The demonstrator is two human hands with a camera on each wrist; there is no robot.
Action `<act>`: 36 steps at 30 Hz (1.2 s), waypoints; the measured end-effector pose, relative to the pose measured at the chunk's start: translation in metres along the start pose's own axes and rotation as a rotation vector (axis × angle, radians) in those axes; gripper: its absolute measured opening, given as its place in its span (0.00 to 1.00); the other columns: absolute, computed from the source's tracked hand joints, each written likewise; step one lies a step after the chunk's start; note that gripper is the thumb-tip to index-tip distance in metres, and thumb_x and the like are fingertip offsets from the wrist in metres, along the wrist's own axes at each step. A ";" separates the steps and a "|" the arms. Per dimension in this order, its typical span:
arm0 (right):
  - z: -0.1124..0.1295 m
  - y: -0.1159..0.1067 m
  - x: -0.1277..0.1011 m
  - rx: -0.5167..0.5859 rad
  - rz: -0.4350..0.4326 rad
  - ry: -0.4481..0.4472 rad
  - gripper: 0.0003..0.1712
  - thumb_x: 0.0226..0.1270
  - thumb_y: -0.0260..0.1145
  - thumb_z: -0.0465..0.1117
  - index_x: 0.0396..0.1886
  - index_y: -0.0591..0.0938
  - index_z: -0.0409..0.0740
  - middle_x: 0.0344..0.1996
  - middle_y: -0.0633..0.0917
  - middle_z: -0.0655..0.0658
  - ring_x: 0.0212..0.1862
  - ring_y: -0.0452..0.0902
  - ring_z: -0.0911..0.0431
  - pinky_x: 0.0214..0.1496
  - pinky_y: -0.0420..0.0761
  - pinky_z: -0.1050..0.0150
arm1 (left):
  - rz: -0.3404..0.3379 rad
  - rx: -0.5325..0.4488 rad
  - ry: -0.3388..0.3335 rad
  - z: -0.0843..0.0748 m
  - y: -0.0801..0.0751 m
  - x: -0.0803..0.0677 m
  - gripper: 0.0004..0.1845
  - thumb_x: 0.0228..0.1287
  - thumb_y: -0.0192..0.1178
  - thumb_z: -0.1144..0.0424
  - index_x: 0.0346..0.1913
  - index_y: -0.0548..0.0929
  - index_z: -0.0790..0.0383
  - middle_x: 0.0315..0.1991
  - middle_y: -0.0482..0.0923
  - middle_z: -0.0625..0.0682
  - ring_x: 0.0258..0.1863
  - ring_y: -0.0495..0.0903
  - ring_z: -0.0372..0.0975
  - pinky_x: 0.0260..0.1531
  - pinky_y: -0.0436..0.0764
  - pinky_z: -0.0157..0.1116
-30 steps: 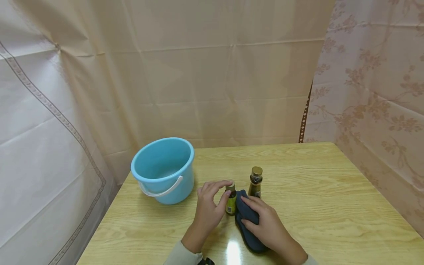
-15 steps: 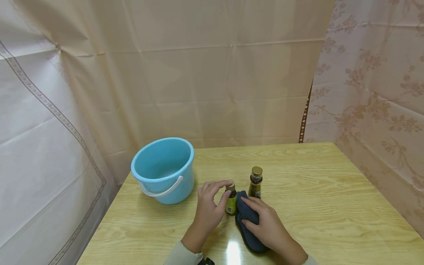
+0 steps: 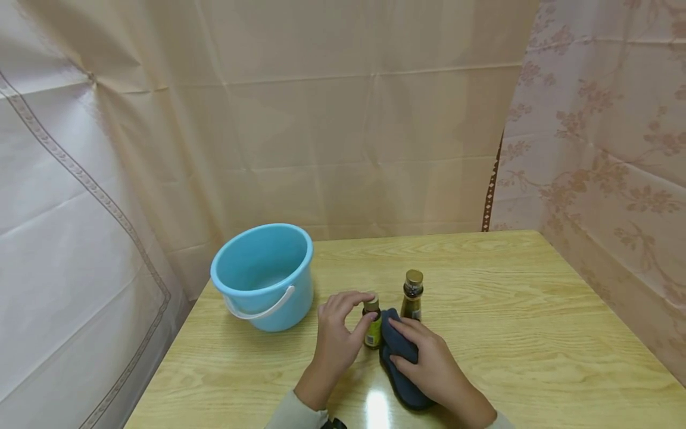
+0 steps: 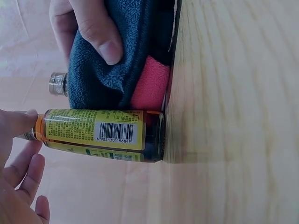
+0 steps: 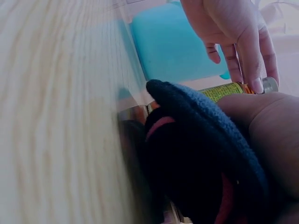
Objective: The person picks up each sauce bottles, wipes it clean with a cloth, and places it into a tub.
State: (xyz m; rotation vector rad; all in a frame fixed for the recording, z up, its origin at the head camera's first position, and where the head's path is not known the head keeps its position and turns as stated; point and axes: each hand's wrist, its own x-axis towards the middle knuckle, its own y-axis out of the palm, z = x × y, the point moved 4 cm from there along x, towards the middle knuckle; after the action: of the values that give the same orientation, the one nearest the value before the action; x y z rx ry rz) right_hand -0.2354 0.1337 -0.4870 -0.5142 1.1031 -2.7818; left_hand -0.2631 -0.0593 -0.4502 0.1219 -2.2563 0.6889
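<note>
Reaching in from the near edge of the table (image 3: 541, 333) are 2 bare hands in pale sleeves (image 3: 300, 411), with a small part of a black strap (image 3: 335, 423) showing at the left wrist. Nearest on the tabletop lies the lower end of a folded dark blue cloth (image 3: 409, 390), a layer of it raised under the right hand (image 3: 433, 360). That hand grips the cloth, thumb on the near side and fingers over the top. The left wrist view shows its fuzzy surface and a pink patch (image 4: 150, 83) low down beside the table.

Just left of the cloth, a small dark bottle (image 3: 372, 335) stands upright on the table, its side against the fabric. The left hand (image 3: 339, 330) pinches it at the cap and neck between thumb and forefinger, the other fingers bent loosely beside it. A yellow label (image 4: 70, 128) with a barcode (image 4: 116, 132) wraps the bottle.

Beyond the cloth stands a second bottle (image 3: 411, 302) with a gold cap (image 3: 414, 276), its lower part hidden. Farther left, near the table's edge, a light blue bucket (image 3: 286, 307) stands with its white handle (image 3: 268, 310) hanging on the near side. Behind everything hangs a beige curtain (image 3: 348, 131), joined by a flowered one (image 3: 605, 143) at the right and a white one (image 3: 53, 256) at the left
</note>
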 end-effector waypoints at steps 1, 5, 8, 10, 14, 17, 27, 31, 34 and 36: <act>0.000 0.000 0.000 -0.003 -0.010 -0.013 0.39 0.59 0.80 0.39 0.70 0.79 0.60 0.69 0.78 0.45 0.69 0.75 0.42 0.64 0.78 0.40 | 0.001 0.001 0.002 0.000 0.000 0.000 0.17 0.66 0.72 0.57 0.57 0.86 0.40 0.55 0.84 0.37 0.55 0.79 0.37 0.47 0.65 0.44; 0.003 -0.003 -0.001 -0.007 -0.067 -0.079 0.41 0.57 0.82 0.39 0.71 0.78 0.62 0.69 0.78 0.46 0.68 0.77 0.43 0.62 0.80 0.41 | 0.007 0.005 0.005 -0.001 0.000 0.001 0.18 0.66 0.72 0.57 0.57 0.86 0.39 0.54 0.85 0.35 0.52 0.80 0.36 0.47 0.65 0.44; 0.005 -0.006 -0.003 0.000 -0.119 -0.139 0.43 0.56 0.82 0.38 0.72 0.78 0.62 0.69 0.78 0.48 0.67 0.77 0.43 0.60 0.81 0.43 | 0.010 0.003 0.009 -0.002 0.000 0.001 0.18 0.65 0.73 0.58 0.57 0.86 0.40 0.53 0.86 0.34 0.50 0.80 0.35 0.47 0.65 0.43; 0.007 -0.007 -0.003 0.008 -0.154 -0.183 0.44 0.55 0.83 0.38 0.72 0.78 0.62 0.69 0.78 0.48 0.67 0.78 0.43 0.59 0.82 0.44 | 0.013 0.002 0.011 -0.002 0.000 0.001 0.19 0.65 0.73 0.59 0.57 0.86 0.40 0.52 0.86 0.34 0.50 0.81 0.36 0.48 0.66 0.44; 0.010 -0.010 -0.005 0.006 -0.226 -0.256 0.45 0.53 0.83 0.36 0.72 0.78 0.61 0.68 0.79 0.48 0.66 0.80 0.45 0.57 0.84 0.45 | 0.029 -0.002 0.003 -0.002 0.000 0.001 0.18 0.67 0.72 0.60 0.58 0.86 0.42 0.52 0.86 0.35 0.49 0.81 0.38 0.49 0.66 0.44; 0.014 -0.012 -0.006 -0.001 -0.272 -0.296 0.46 0.52 0.84 0.35 0.71 0.78 0.60 0.68 0.79 0.49 0.66 0.80 0.46 0.56 0.85 0.47 | 0.041 -0.005 -0.003 -0.003 0.000 0.001 0.18 0.68 0.71 0.61 0.58 0.86 0.42 0.52 0.86 0.35 0.48 0.81 0.37 0.50 0.66 0.44; 0.017 -0.013 -0.006 0.045 -0.285 -0.305 0.45 0.54 0.83 0.35 0.72 0.77 0.59 0.70 0.77 0.51 0.67 0.78 0.46 0.61 0.80 0.66 | 0.064 -0.008 -0.015 -0.002 0.001 0.000 0.19 0.69 0.69 0.63 0.59 0.85 0.42 0.51 0.85 0.36 0.49 0.80 0.38 0.52 0.66 0.45; 0.015 -0.011 -0.005 0.030 -0.259 -0.288 0.45 0.53 0.84 0.36 0.71 0.78 0.60 0.69 0.78 0.49 0.66 0.79 0.45 0.56 0.85 0.50 | 0.053 -0.008 -0.012 -0.003 0.001 0.000 0.19 0.69 0.69 0.64 0.59 0.85 0.43 0.52 0.85 0.36 0.50 0.80 0.35 0.53 0.66 0.45; 0.013 -0.010 -0.004 0.020 -0.223 -0.260 0.44 0.54 0.84 0.38 0.71 0.78 0.62 0.69 0.78 0.48 0.67 0.79 0.45 0.57 0.84 0.46 | 0.045 -0.013 -0.006 -0.003 0.000 0.000 0.19 0.68 0.69 0.63 0.59 0.85 0.43 0.53 0.85 0.36 0.51 0.80 0.34 0.53 0.66 0.46; 0.012 -0.009 -0.003 0.015 -0.201 -0.248 0.44 0.55 0.83 0.38 0.72 0.77 0.62 0.69 0.78 0.48 0.67 0.78 0.45 0.58 0.83 0.45 | 0.041 -0.017 0.000 -0.003 0.000 0.000 0.18 0.68 0.70 0.60 0.59 0.85 0.43 0.53 0.85 0.36 0.51 0.80 0.35 0.53 0.66 0.47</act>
State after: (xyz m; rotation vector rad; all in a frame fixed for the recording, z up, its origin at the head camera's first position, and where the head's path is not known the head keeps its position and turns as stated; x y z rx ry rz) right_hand -0.2279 0.1330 -0.4738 -0.9880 1.0260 -2.7852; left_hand -0.2608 -0.0576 -0.4483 0.0678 -2.2697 0.6915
